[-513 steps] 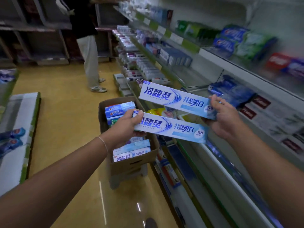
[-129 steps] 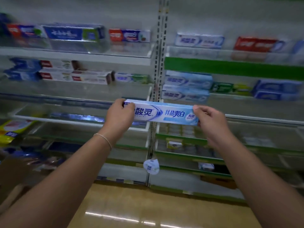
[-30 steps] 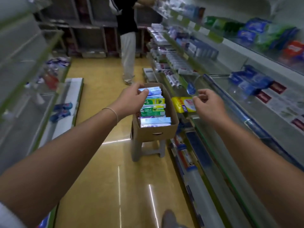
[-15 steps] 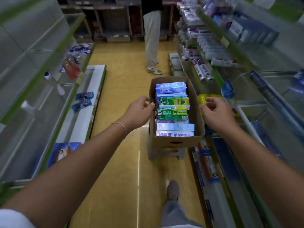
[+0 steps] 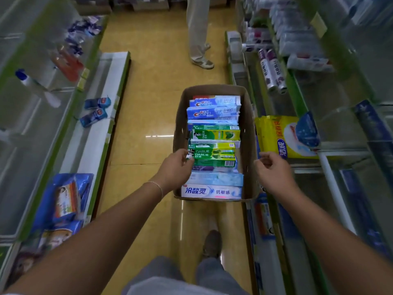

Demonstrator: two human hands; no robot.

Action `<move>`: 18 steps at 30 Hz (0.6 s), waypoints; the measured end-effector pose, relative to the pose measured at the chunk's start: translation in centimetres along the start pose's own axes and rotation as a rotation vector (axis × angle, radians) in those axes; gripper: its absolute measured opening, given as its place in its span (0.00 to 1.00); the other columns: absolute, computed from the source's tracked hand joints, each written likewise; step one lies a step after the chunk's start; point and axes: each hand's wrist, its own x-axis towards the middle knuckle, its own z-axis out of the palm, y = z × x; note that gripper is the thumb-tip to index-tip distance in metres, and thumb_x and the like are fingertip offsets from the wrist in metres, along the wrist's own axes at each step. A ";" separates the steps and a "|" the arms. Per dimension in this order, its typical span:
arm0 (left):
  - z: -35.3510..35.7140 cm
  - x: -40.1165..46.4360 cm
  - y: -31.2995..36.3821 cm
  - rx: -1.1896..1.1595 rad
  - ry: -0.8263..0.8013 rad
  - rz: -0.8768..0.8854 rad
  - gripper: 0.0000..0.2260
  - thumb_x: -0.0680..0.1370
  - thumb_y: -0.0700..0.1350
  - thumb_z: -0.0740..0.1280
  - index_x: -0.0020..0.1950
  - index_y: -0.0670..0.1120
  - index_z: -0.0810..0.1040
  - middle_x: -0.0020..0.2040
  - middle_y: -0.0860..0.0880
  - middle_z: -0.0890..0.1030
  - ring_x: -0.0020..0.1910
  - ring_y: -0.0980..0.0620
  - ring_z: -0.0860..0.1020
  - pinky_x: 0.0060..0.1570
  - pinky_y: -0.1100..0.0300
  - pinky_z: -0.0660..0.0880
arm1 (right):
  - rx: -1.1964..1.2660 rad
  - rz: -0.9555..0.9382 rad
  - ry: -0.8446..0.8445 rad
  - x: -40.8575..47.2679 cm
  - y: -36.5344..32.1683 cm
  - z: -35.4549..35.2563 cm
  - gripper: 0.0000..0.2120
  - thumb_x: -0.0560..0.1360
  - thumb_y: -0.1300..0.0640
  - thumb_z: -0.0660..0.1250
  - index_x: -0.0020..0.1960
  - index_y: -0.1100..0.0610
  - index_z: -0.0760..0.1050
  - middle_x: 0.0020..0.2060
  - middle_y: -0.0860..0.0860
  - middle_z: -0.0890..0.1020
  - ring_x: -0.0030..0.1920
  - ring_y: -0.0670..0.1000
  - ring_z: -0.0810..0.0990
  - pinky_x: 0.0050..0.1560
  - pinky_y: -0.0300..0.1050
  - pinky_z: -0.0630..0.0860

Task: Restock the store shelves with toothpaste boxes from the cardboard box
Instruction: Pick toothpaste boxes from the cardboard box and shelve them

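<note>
A: Toothpaste boxes [image 5: 213,145] fill the cardboard box [image 5: 248,124] almost to the rim. They lie flat, one row from the near wall to the far wall. The cardboard box stands in the aisle, just beside the shelves [image 5: 331,145] on the right.

B: So how much of the work is done?

A: I judge that most of it is left. The cardboard box is nearly full, and the shelves on the right show many bare places. How many boxes already stand there I cannot count, because that part is blurred.

B: Which box is next?

A: Probably the green Darlie box [image 5: 214,155] in the middle of the row. The left hand [image 5: 175,170] is over the left wall of the cardboard box, and its fingers [image 5: 189,160] touch the left end of this green box. They are curled, but I cannot tell if they already hold it.

B: And the other hand?

A: The right hand [image 5: 273,172] hangs just outside the right wall, near the yellow package [image 5: 278,135] on the shelf. Its fingers are loosely curled and hold nothing, apart from every box.

B: Anything else near?

A: Another person [image 5: 198,33] stands further down the aisle.
</note>
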 end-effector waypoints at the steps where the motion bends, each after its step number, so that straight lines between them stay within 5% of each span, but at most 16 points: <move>1: 0.5 0.6 -0.4 0.007 -0.004 -0.017 0.18 0.82 0.50 0.60 0.70 0.44 0.69 0.56 0.45 0.80 0.52 0.48 0.78 0.53 0.48 0.78 | 0.007 0.019 -0.017 0.4 0.5 0.4 0.16 0.77 0.56 0.67 0.63 0.58 0.76 0.50 0.53 0.81 0.51 0.54 0.80 0.59 0.53 0.76; 8: 3.6 4.3 -4.2 0.054 -0.051 -0.135 0.14 0.82 0.49 0.60 0.61 0.40 0.73 0.55 0.41 0.80 0.52 0.43 0.78 0.52 0.47 0.77 | -0.014 0.129 -0.079 2.5 3.4 2.9 0.16 0.78 0.58 0.67 0.65 0.59 0.75 0.55 0.55 0.81 0.51 0.50 0.78 0.55 0.42 0.71; 18: 7.0 7.3 -8.1 0.054 -0.189 -0.359 0.13 0.81 0.48 0.61 0.60 0.40 0.73 0.56 0.41 0.79 0.52 0.43 0.77 0.46 0.57 0.72 | -0.083 0.345 -0.249 3.6 6.0 6.4 0.21 0.80 0.59 0.62 0.72 0.63 0.68 0.67 0.59 0.76 0.65 0.57 0.75 0.62 0.46 0.70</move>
